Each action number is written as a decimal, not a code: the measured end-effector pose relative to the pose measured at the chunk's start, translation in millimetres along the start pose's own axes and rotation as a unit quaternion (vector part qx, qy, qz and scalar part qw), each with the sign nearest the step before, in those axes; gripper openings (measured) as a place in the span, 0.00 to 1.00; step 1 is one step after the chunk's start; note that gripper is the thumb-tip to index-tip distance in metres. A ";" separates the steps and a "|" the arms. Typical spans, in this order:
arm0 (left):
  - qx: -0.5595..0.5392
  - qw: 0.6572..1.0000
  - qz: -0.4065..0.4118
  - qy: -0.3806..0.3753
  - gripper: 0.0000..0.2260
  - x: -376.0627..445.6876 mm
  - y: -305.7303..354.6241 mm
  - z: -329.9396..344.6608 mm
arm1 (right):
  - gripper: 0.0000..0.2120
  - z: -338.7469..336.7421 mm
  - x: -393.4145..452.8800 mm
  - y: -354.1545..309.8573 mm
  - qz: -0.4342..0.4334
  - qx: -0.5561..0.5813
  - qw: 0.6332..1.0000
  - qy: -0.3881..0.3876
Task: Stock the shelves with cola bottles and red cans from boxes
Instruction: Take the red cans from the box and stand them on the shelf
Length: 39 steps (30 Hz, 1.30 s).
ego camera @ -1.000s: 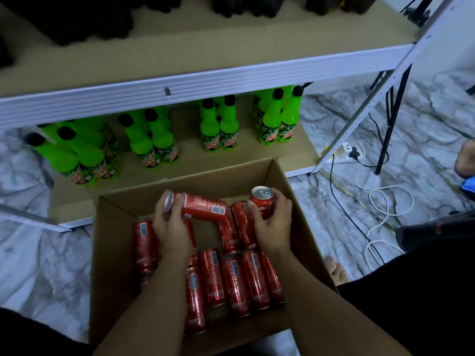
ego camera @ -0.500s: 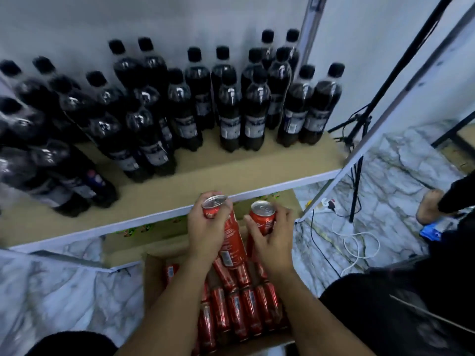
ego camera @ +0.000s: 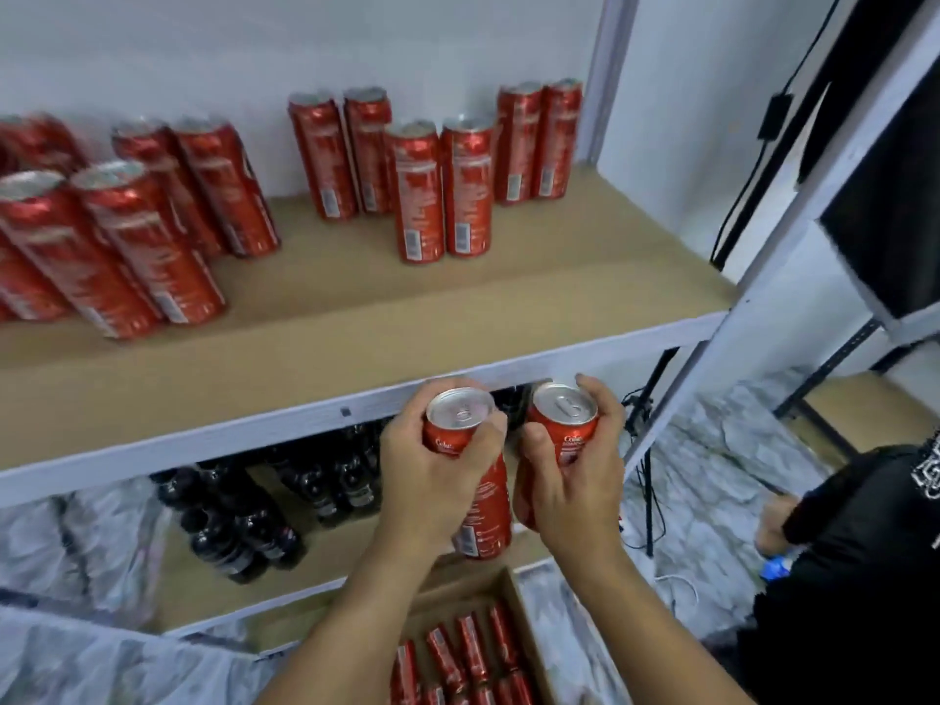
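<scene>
My left hand grips an upright red can just below the front rail of the upper shelf. Beside it my right hand grips a second red can, also upright. Several red cans stand in pairs on that upper shelf, with a bare strip of board in front of them. On the shelf below stand several dark cola bottles. The cardboard box with several more red cans lying in it is at the bottom, under my forearms.
A white upright post of the rack slants up on the right. Black cables and a stand run down behind it over the marble-patterned floor. Another person in black clothing crouches at the far right.
Both hands lifted their cans out of the box and up past the cola-bottle shelf to the front edge of the can shelf. My view tilted up with them.
</scene>
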<state>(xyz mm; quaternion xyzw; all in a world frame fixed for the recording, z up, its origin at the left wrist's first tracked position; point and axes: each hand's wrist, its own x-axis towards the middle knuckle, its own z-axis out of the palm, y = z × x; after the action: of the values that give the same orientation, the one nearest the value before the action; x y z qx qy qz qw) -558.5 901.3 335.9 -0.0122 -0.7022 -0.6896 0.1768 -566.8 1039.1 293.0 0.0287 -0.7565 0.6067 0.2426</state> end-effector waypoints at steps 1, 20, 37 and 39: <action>-0.005 1.000 0.015 -0.002 0.14 8.9 17.6 3.7 | 0.30 -2.0 12.6 -15.0 -0.017 -0.007 1.000 0.009; 0.020 0.997 0.077 -0.024 0.10 206.4 53.9 139.2 | 0.29 -24.3 251.9 -14.2 -0.093 -0.031 0.995 -0.015; 0.049 0.988 0.110 -0.095 0.11 282.1 29.0 188.9 | 0.27 -25.7 332.2 19.9 -0.075 -0.076 0.994 -0.025; 0.057 0.987 0.114 -0.097 0.11 290.4 27.1 190.3 | 0.29 -25.9 335.2 18.7 -0.066 -0.072 0.995 -0.037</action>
<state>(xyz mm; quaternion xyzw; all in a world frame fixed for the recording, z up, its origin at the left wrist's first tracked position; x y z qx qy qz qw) -867.7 1021.8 441.6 -0.1487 -0.7480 -0.6195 0.1858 -859.6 1152.3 414.5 0.0831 -0.8029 0.5321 0.2556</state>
